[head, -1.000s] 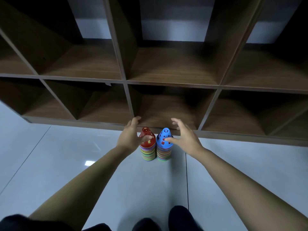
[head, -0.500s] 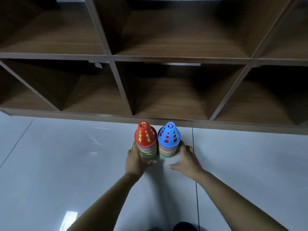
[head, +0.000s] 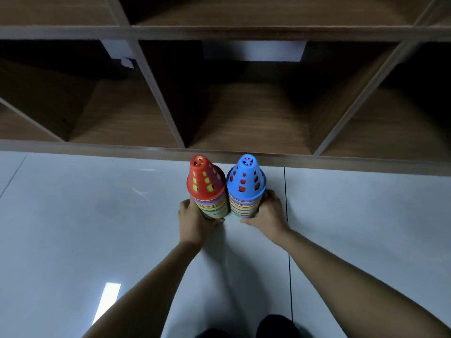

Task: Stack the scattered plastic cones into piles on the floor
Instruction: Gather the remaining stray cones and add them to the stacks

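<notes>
Two tall piles of multicoloured plastic cones stand side by side on the pale tiled floor, just in front of a wooden shelf. The left pile [head: 211,206] is topped by a red cone [head: 205,179] with yellow showing through its holes. A blue cone [head: 246,178] crowns the right pile [head: 243,208]. My left hand [head: 194,222] wraps the base of the left pile from the left. My right hand [head: 268,218] wraps the base of the right pile from the right. Both piles touch each other and stand upright.
A wooden cubby shelf [head: 219,156] with open compartments runs across the view right behind the piles; its bottom rail sits close to the cone tops. Pale floor tiles [head: 97,228] spread left and right. My dark shoes [head: 274,325] show at the bottom edge.
My hands dropped from the cone tops down to the bases of the two piles and closed around them. The camera came lower and closer to the piles.
</notes>
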